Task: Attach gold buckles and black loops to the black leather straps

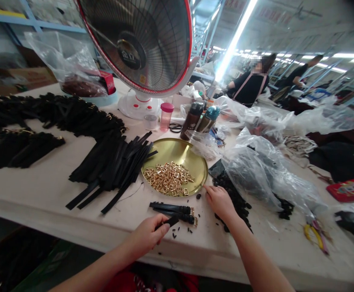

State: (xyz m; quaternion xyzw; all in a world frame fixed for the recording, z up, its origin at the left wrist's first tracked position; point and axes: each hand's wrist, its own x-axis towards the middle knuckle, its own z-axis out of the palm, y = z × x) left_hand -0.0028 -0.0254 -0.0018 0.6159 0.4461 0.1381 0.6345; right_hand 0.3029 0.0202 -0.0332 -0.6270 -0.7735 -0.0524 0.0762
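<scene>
On your worktable (43, 184), buckled straps (175, 211) look finished; loose straps (111, 164) and gold buckles (169, 178) in the tray (177, 148) remain. Your left hand (151, 234) pinches a black strap (172, 221); whether your right hand (221, 201), beside the tray, holds anything is unclear.

Left hand (153, 233): fingers bent, thumb pressed against them.
Right hand (221, 199): palm downward, one finger extended.
Forearms (257, 249): both bare.

Black strap (173, 221): juts toward two o'clock, partly hidden. Round brassy tray (192, 158): lies at twelve o'clock from it, bearing gold buckles (169, 178) heaped toward six.
</scene>
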